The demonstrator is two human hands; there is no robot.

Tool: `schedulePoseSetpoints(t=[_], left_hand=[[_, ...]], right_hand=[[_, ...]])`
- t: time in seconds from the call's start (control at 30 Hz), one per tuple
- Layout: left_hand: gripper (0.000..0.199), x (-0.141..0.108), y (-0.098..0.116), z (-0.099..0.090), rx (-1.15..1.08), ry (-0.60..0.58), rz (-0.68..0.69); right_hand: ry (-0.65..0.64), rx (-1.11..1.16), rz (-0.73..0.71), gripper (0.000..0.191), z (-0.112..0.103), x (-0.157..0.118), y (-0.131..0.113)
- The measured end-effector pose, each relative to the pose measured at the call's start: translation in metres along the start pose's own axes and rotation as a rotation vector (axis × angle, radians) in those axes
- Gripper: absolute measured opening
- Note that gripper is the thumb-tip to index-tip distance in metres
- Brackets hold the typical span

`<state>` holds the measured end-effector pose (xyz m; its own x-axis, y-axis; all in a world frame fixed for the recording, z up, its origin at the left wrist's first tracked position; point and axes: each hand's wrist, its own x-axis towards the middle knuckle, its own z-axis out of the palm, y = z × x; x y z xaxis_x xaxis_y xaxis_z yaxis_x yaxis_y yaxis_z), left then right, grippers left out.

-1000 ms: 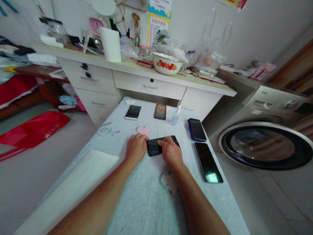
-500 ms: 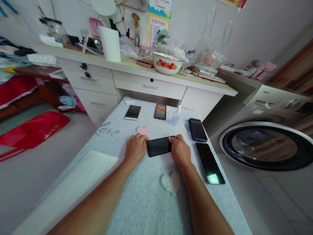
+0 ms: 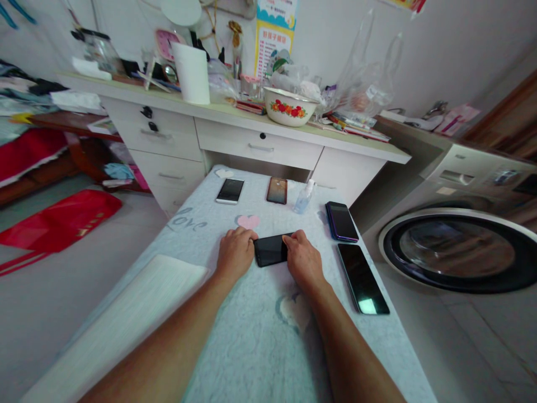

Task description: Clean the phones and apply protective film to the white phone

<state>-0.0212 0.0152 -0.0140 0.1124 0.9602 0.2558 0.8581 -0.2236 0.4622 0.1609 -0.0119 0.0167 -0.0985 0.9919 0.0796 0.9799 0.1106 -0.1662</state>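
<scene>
A black smartphone [image 3: 271, 250] lies face up on the cloth-covered table between my two hands. My left hand [image 3: 236, 252] grips its left end, fingers closed at the corner. My right hand [image 3: 304, 258] is closed over the right part of the screen, thumb and fingers pinched together. A small orange spot shows at those fingertips; what it is I cannot make out. The right end of the phone is hidden under this hand. Beyond the phone stand a clear spray bottle [image 3: 304, 197] and, lying flat, a brown phone case or phone back [image 3: 277, 191].
A white-framed phone [image 3: 230, 191] lies at the far left. Along the right edge are a purple-edged phone [image 3: 342, 221] and a larger dark phone [image 3: 363, 279]. A folded white sheet [image 3: 126, 319] covers the left side. A desk [image 3: 260, 137] and washing machine [image 3: 453, 224] border the table.
My right hand has slid left across the phone's screen, covering more of it. My left hand keeps its hold at the left end. The view has shifted slightly.
</scene>
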Motion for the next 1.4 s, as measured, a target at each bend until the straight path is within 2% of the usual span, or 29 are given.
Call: schedulePoseSetpoints(t=[0.47,0.57,0.87,1.1,1.4], left_hand=[[0.025,0.0,0.0,0.001,0.025,0.001,-0.004],[0.024,0.0,0.0,0.001,0.025,-0.007,-0.009],[0.024,0.0,0.002,-0.002,0.027,-0.012,-0.011],[0.026,-0.001,0.003,-0.002,0.027,-0.006,-0.023],[0.026,-0.001,0.004,-0.003,0.036,-0.016,-0.029]], right_hand=[[-0.037,0.052,-0.219,0.031,0.001,-0.002,-0.036],[-0.029,0.045,-0.223,0.031,0.001,-0.001,-0.035],[-0.003,-0.004,-0.1,0.033,0.001,0.004,-0.021],[-0.014,0.035,-0.197,0.031,0.001,0.004,-0.032],[0.009,0.093,-0.325,0.031,0.004,0.006,-0.034]])
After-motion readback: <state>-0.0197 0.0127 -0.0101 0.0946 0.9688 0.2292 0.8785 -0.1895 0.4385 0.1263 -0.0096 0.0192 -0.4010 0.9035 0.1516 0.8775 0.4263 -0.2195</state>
